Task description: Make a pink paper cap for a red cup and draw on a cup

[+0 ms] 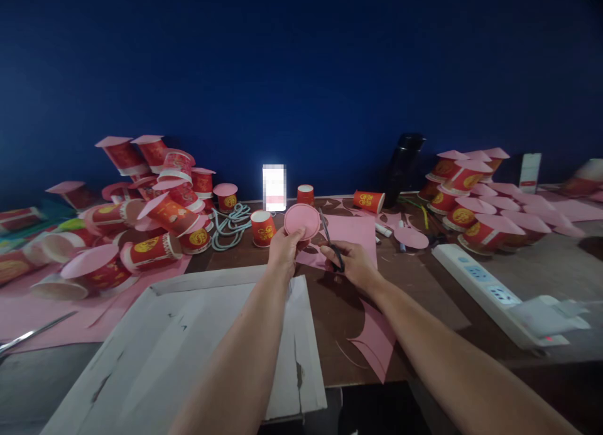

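Observation:
My left hand (284, 250) is closed on a round pink paper disc (302, 221), held up on edge over the brown table (424, 297). It may be the pink-covered top of a cup; the body is hidden. My right hand (351, 263) grips black-handled scissors (328, 238), blades pointing up toward the disc's right rim. A sheet of pink paper (351, 233) lies flat just behind both hands. A red paper cup (262, 228) stands upright left of the disc.
Piles of red cups with pink paper tops lie at the left (155, 218) and right (471, 199). A flat white cardboard piece (188, 347) lies in front. A white power strip (475, 278), a lit phone (274, 187), a coiled cord (230, 225) and pink offcuts (377, 338) are around.

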`<state>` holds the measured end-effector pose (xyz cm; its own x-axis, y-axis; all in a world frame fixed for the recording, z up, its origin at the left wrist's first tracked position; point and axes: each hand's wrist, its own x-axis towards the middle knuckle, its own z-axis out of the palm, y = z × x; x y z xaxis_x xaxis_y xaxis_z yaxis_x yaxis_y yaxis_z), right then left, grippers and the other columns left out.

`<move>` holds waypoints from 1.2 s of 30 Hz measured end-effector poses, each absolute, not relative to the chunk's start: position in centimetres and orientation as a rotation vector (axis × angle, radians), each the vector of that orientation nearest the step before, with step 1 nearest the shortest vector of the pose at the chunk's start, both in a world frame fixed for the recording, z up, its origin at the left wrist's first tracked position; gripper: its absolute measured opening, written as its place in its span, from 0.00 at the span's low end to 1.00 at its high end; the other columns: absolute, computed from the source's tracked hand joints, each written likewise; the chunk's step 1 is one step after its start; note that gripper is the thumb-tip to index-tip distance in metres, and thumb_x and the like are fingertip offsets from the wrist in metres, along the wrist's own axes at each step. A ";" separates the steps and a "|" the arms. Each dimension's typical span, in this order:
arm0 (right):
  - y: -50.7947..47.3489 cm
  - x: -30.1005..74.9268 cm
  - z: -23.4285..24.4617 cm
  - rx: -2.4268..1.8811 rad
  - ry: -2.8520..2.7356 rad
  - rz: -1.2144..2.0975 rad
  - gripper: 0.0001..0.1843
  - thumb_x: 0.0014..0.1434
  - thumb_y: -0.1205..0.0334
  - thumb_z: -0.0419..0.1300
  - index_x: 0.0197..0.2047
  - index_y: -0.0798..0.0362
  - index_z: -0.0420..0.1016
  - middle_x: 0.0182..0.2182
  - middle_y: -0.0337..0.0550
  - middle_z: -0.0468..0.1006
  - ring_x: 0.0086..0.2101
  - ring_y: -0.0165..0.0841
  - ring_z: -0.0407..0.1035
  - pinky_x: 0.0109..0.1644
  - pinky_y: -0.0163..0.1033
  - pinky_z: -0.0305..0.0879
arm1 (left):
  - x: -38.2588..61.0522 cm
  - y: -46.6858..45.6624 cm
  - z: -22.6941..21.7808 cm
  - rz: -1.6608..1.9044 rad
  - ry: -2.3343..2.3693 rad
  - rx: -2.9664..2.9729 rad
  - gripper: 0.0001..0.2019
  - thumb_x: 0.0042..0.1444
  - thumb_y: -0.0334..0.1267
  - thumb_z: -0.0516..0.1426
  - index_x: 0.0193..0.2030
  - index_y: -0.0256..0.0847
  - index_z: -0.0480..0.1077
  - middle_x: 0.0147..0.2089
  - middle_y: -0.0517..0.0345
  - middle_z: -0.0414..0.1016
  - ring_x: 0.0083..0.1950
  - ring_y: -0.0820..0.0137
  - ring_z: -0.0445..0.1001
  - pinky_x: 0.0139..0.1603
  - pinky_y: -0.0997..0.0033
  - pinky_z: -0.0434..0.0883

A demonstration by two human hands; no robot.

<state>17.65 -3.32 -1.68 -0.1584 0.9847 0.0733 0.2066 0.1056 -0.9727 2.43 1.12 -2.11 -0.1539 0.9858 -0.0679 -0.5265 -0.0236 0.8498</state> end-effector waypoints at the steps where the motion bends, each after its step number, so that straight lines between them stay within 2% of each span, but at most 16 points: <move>1: -3.3 17.6 -1.6 -1.223 -1.526 1.138 0.29 0.50 0.41 0.60 0.46 0.55 0.76 0.19 0.36 0.70 0.18 0.26 0.61 0.20 0.31 0.56 | 2.4 1.1 -2.1 1.518 0.912 0.692 0.16 0.37 0.35 0.66 0.36 0.35 0.71 0.34 0.53 0.75 0.29 0.74 0.73 0.33 0.71 0.73; 11: -3.1 17.8 -1.6 -1.239 -1.557 1.079 0.28 0.50 0.41 0.61 0.45 0.55 0.78 0.20 0.36 0.70 0.21 0.26 0.62 0.24 0.32 0.58 | 2.4 0.9 -1.9 1.488 0.930 0.731 0.18 0.36 0.35 0.67 0.36 0.34 0.71 0.32 0.54 0.75 0.28 0.75 0.72 0.31 0.73 0.72; 36: -3.1 17.8 -1.5 -1.248 -1.531 1.093 0.29 0.50 0.42 0.61 0.46 0.56 0.77 0.18 0.36 0.69 0.20 0.26 0.61 0.23 0.31 0.57 | 2.4 1.2 -2.1 1.456 0.970 0.748 0.17 0.38 0.35 0.66 0.37 0.35 0.71 0.33 0.55 0.75 0.27 0.74 0.72 0.32 0.72 0.72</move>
<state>17.80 -3.15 -1.50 -0.1349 0.9870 0.0870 0.2380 0.1175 -0.9641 2.40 1.19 -2.12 -0.1209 0.9892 -0.0833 -0.4574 0.0190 0.8891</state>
